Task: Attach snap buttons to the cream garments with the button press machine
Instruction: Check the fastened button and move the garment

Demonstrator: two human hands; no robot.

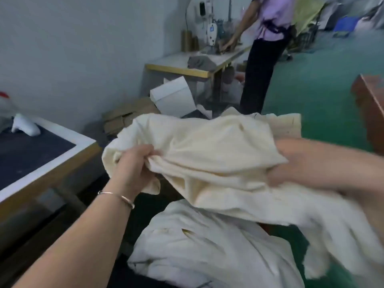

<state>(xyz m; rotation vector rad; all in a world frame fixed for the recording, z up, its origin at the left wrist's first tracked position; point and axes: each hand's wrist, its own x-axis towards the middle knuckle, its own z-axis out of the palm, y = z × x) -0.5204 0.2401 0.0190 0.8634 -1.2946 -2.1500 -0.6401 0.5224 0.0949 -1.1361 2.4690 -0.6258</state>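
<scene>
While the person holds it up in front of them, the cream garment is stretched between both hands, up off everything, right in the middle of the scene. The left hand has its fingers curled tight into a bunched fold at the garment's left edge, properly clenched on the cloth, and there's a thin metal bangle on that wrist. The right hand is at the right side of the same garment, but it's smeared with motion blur, so I honestly can't tell if the fingers are gripping the fabric or just lying against it. The right end of the garment droops down towards the near right corner, also blurry.

Just below, near the bottom, there's a pile of more pale garments heaped up. Looks whiter than the held one, but that could be the light.

On the left is a table with a dark top and a white border, with a small white bundle lying on its far end. Behind the held garment, against the wall, there are some flattened brown cardboard boxes and an open white box.

Far side of the room, another person in a lilac top and dark trousers is standing at a work table, reaching onto it next to a white machine. A grey cloth sits on that table. Floor is green, and a reddish-brown piece of furniture pokes in at the right edge
</scene>
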